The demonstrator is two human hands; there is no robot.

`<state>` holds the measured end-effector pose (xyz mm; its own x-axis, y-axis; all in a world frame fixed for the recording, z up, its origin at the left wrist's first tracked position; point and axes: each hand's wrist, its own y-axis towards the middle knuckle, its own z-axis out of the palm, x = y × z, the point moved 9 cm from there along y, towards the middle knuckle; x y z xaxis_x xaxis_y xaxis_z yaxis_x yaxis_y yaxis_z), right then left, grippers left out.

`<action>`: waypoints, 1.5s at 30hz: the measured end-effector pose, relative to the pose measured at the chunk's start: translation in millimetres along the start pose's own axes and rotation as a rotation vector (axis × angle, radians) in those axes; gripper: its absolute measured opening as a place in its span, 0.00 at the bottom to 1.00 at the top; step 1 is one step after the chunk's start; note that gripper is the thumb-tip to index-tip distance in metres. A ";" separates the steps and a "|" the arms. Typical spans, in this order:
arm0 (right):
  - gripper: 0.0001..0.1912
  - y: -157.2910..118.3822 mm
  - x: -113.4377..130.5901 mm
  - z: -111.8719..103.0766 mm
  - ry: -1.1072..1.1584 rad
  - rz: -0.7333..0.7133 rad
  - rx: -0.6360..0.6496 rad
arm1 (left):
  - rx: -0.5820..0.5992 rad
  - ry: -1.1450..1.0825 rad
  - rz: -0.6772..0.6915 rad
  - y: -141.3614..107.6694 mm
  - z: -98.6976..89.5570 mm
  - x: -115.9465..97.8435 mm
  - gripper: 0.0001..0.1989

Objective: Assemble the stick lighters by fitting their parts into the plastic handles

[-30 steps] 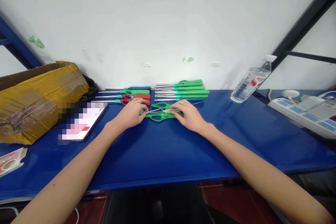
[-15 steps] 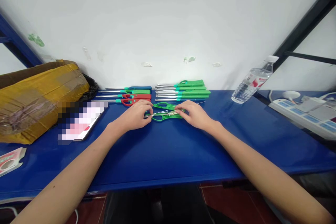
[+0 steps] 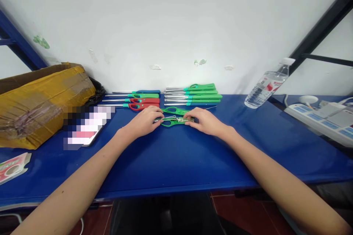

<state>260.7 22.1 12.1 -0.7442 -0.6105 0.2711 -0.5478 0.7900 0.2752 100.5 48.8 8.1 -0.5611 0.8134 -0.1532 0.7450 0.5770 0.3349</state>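
Note:
Two green handle halves with loops lie on the blue table between my hands, one behind the other; the near one [image 3: 170,123] holds a thin bent wire and small metal parts. My left hand [image 3: 146,120] pinches the metal rod at the left end of this piece. My right hand [image 3: 205,120] has its thumb and fingers closed on a small clear, yellowish cylinder [image 3: 189,119] at the right end. The far green half [image 3: 174,110] lies just behind, its right end partly covered by my right hand.
Behind lie several green lighters [image 3: 205,96] and, to their left, red, green and blue ones [image 3: 149,101]. A phone [image 3: 91,128] and taped box [image 3: 46,102] are at left, a bottle [image 3: 266,88] and power strip [image 3: 320,119] at right.
The fingers of my right hand have shifted slightly, so more of the clear cylinder shows. My left hand keeps its pinch. The whole view has moved a little.

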 end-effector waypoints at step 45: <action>0.14 2.0 -1.9 2.6 -0.019 -0.024 -0.136 | -0.095 -0.013 -0.003 2.4 9.4 -26.1 0.20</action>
<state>259.9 25.0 9.7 -0.7391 -0.6273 0.2455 -0.5099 0.7592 0.4045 120.3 29.6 4.2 -0.5585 0.8127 -0.1662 0.7050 0.5706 0.4211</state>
